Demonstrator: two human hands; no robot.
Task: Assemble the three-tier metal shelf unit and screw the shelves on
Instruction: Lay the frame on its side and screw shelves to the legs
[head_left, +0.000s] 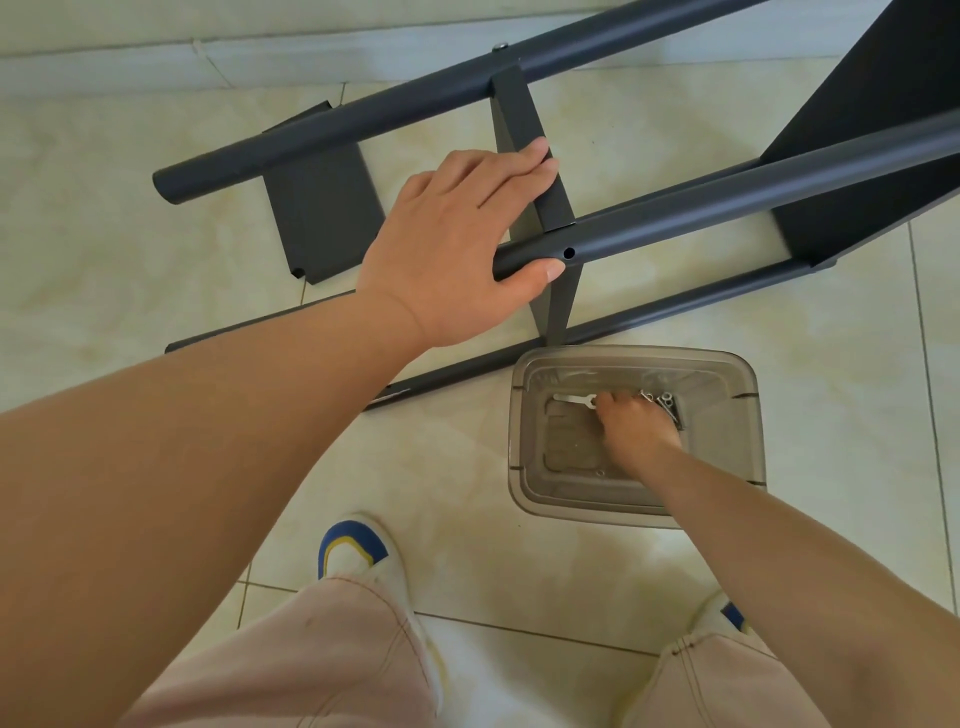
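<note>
The left hand (457, 244) gripped the tube (675, 218) beside its empty hole (569, 253). The right hand (636, 423) dug among screws (665, 402) in the tub (524, 415) — grip unclear. If the steadying hold slackened, the frame could roll — misaligning the holes.

Nothing here can be read: the dark metal shelf frame (649, 218), the clear plastic bin (636, 358) at lower right and the shoes (blue and yellow patches only) carry no legible text.
</note>
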